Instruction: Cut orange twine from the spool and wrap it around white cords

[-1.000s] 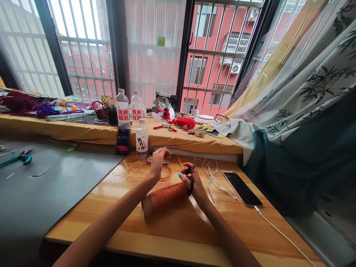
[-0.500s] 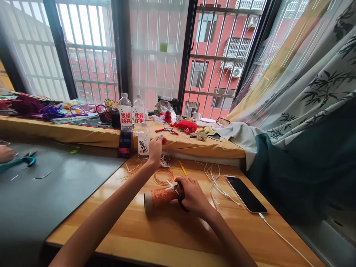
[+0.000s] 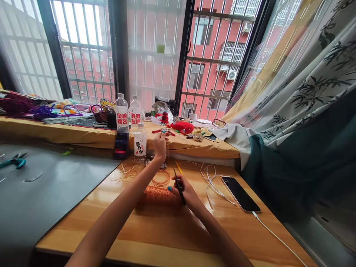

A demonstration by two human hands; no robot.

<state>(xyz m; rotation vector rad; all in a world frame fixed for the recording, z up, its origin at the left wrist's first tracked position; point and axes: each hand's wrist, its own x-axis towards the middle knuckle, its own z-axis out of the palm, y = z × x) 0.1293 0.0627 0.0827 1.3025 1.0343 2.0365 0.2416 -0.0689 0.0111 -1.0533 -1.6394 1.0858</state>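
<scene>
My left hand (image 3: 160, 145) is raised above the wooden table (image 3: 172, 230), its fingers pinched on a thin orange thread that runs down toward the spool. My right hand (image 3: 185, 193) is closed round small black scissors (image 3: 178, 189), blades pointing up beside the thread. An orange thread spool (image 3: 158, 195) lies on its side just left of my right hand. Loose coils of orange thread (image 3: 161, 178) lie behind the spool.
A small water bottle (image 3: 140, 142) and two taller bottles (image 3: 122, 113) stand near the yellow-covered sill. A phone (image 3: 240, 193) with a white cable lies at right, white cords (image 3: 211, 178) beside it. Teal pliers (image 3: 12, 162) rest on the grey mat at left. Curtains hang at right.
My left hand has risen and moved away, drawing the thread taut. My right hand turned the scissors upright beside the thread. Another person's hand, seen at far left half a second ago, is gone.
</scene>
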